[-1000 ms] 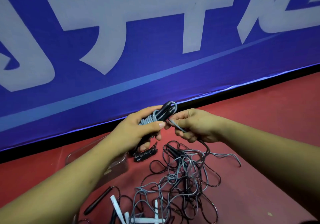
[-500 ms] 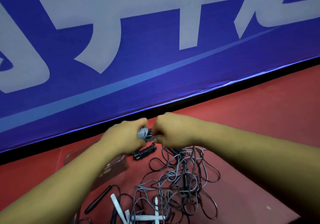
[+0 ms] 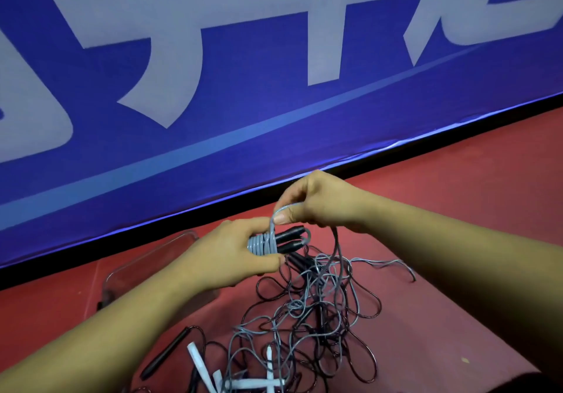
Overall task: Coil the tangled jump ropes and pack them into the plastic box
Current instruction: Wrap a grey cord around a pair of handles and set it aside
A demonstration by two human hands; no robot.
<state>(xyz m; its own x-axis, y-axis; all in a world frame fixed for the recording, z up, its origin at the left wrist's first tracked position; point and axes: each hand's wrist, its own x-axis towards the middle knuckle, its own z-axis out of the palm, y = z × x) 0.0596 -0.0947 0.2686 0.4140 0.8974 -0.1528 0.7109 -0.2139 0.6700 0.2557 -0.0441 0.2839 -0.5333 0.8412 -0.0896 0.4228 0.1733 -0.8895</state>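
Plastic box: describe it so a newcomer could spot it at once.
Start at the big blue banner along the back. Just below its black bottom edge, on the red floor, the plastic box sits partly behind the left forearm, left of the rope tangle. It is the only clear, straight-edged thing there; its neighbours are cords and handles.
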